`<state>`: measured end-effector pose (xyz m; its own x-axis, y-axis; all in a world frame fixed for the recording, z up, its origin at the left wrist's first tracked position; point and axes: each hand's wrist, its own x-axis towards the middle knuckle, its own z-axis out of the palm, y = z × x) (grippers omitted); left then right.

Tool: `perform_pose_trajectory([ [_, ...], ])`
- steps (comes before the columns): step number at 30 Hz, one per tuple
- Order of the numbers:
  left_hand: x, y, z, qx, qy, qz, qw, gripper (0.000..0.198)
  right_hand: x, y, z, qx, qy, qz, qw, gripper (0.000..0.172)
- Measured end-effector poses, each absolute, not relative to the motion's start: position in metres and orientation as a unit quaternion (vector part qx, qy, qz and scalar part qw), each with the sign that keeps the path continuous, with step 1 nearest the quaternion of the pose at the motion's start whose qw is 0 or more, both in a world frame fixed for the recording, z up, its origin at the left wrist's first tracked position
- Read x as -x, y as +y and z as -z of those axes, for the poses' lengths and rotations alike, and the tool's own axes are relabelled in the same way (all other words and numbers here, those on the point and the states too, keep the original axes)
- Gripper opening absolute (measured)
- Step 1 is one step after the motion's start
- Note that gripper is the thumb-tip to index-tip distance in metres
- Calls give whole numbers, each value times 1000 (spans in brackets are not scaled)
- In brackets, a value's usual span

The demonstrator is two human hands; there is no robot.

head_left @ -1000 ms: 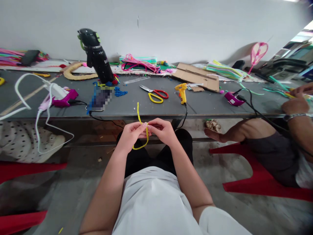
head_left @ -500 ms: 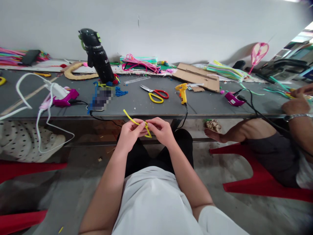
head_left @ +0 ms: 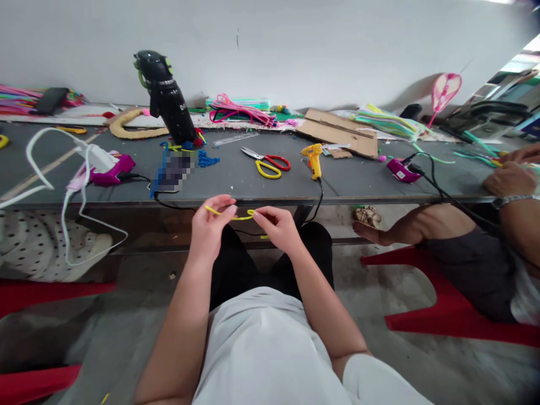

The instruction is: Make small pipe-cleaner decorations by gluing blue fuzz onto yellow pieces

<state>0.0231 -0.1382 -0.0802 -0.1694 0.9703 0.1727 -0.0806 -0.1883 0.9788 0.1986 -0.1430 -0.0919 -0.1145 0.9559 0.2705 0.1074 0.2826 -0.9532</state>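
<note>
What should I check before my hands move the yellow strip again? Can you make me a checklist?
1. Right grip has the yellow strip: ok, pinched at the fingertips beside a small loop.
2. Left grip has it firmly: cannot tell; the strip runs across by the thumb, but how tightly it is held doesn't show.
3. Loop fastened: cannot tell, too small to see.
4. Scissors away from your hands: ok, lying on the table.
5. Glue gun cool: cannot tell.
6. Glue gun's cord off the table edge: not ok, it hangs over the front.
</note>
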Motion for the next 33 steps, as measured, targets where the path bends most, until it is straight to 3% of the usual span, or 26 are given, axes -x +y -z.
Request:
perform_pose_trajectory([
  [2,-13,-140,72,-535,506,-612,288,43,-204,-143,89,432,-637,-415,485,31],
  [4,-7,-145,63,-631,525,-542,180,40,-208,-144,86,419,-651,-427,466,30],
  [7,-7,-152,57,-727,490,-411,249,20,-212,-144,82,396,-674,-436,446,27],
  [17,-17,-155,62,-732,461,-318,387,24,-219,-147,78,371,-737,-402,397,23],
  [25,-20,-154,68,-775,440,-338,302,14,-219,-146,80,377,-706,-467,376,29],
  [33,-22,-154,71,-814,394,-375,205,21,-218,-146,80,381,-681,-483,398,33],
])
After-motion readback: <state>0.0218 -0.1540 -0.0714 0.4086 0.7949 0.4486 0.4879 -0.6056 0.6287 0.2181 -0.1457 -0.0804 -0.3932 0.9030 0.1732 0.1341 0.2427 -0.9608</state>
